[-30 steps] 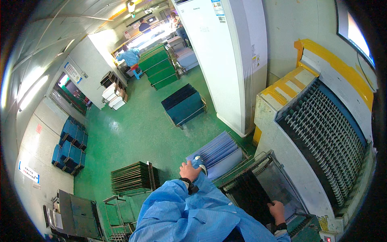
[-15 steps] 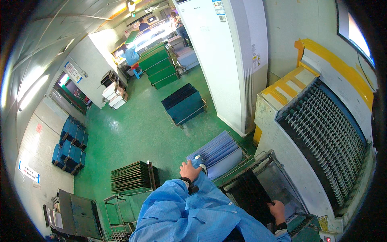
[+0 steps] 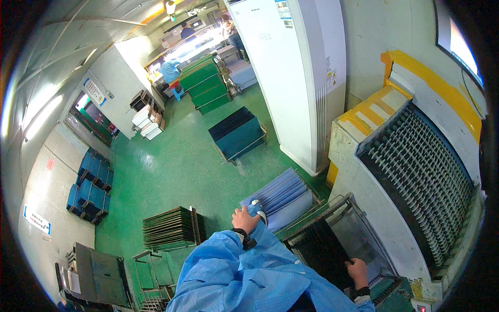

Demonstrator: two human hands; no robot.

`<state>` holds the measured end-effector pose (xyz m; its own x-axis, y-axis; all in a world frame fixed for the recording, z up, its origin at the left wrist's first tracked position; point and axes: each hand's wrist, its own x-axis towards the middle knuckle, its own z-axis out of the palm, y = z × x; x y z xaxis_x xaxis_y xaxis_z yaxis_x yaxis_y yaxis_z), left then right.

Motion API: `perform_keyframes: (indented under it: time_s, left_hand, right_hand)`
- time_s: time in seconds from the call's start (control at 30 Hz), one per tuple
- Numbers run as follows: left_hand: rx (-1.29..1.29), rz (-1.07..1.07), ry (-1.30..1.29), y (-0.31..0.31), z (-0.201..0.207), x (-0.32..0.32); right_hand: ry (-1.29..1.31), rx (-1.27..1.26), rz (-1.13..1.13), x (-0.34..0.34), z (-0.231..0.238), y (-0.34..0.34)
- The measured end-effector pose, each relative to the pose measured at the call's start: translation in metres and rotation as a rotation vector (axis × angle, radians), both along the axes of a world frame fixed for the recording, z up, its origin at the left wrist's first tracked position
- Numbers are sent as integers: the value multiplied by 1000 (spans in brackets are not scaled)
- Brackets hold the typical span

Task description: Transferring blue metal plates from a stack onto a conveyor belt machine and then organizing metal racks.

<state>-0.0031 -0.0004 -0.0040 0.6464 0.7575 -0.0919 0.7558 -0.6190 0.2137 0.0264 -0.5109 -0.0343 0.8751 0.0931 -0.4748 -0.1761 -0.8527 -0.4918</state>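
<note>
My left hand (image 3: 246,219), with a dark band at the wrist, has its fingers curled against a blue and white object (image 3: 255,208) that looks like a shoe; exactly what the fingers grip is hidden. Just beyond it, a rack of light-blue sheets (image 3: 283,200) stands on the floor. At the lower right my right hand (image 3: 357,273) is closed at the edge of a dark panel (image 3: 325,249). That panel sits in a metal-framed rack (image 3: 364,223) beside the machine. Blue sleeves cover both my arms.
A machine with rows of rollers (image 3: 416,182) stands at the right, behind it a tall white cabinet (image 3: 286,78). Racks of brown-edged panels (image 3: 169,229), dark-blue panels (image 3: 236,138) and green panels (image 3: 205,83) stand on the green floor (image 3: 171,161). People work at a lit bench far back.
</note>
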Motion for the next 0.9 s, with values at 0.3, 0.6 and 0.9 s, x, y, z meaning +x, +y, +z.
perform_keyframes:
  time_s: [0.3,0.6,0.9]
  left_hand:
    - [-4,-5,6,-1,3,1]
    - [1,-5,-5,-1,0,0]
    - [16,-18,-9,3,-7,-2]
  right_hand:
    - [-36,-32,18,-1,-10,-3]
    - [-65,-11,21,-2,-19,-7]
    - [-102,4,-27,-2,-13,-5]
